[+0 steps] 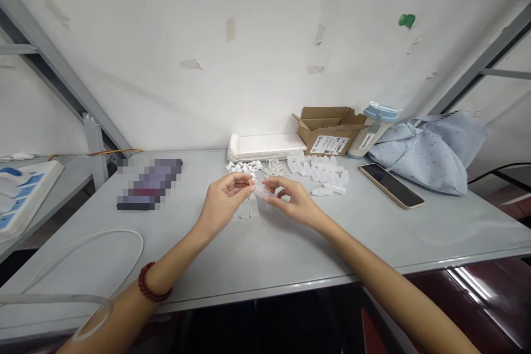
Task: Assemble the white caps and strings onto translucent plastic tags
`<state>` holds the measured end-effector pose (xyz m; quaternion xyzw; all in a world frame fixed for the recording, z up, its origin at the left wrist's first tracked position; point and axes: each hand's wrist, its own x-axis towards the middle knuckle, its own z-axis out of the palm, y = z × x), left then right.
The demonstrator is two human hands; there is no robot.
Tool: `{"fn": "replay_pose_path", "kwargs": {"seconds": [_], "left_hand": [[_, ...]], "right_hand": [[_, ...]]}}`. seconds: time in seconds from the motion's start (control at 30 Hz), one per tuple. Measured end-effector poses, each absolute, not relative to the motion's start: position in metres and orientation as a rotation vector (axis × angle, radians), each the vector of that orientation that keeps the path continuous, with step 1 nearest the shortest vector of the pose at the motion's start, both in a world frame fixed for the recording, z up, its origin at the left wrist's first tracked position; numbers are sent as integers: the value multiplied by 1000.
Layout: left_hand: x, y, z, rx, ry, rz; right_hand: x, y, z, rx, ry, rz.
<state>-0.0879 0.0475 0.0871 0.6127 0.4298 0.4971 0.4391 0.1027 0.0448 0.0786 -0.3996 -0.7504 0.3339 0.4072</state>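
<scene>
Between my two hands is a small translucent plastic tube [261, 191]. My right hand [295, 202] grips its right end with thumb and fingers. My left hand [226, 196] pinches the other end, where a small white part seems to sit, too small to make out. Just below my left fingers, several translucent pieces [249, 210] lie side by side on the grey table [265, 254]. Behind the hands are a heap of small white caps [243, 167] and a tangle of white cords [274, 168]. More translucent tubes [319, 170] lie beyond my right hand, near a white-ended one [322, 191].
Along the wall stand a stack of white trays [265, 146], an open cardboard box [332, 130] and a blue-lidded bottle [371, 131]. A phone [391, 185] and a light blue cloth bag [431, 149] lie right. A pixelated dark object [151, 183] and a looped cable [139, 238] lie left.
</scene>
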Motion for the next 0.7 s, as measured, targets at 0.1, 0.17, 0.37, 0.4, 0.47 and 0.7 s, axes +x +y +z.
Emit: {"fn": "replay_pose_path", "kwargs": {"seconds": [0.1,0.17,0.37,0.4,0.47,0.7], "left_hand": [[-88,48,87,1533,1050,1220],[-88,48,87,1541,1043,1210],[-90,50,86,1551,1037,1159],[-91,50,86,1552,1036,1153],[-91,51,86,1552,1024,1141],[-91,51,85,1555,950,1107]], "right_hand": [[102,44,80,-1007,-1876,854],[102,44,80,-1010,-1864,866],[102,44,80,-1007,-1867,871],[102,44,79,-1005,-1870,875],[103,44,79,-1001,-1874,892],[104,45,80,-977,-1871,954]]}}
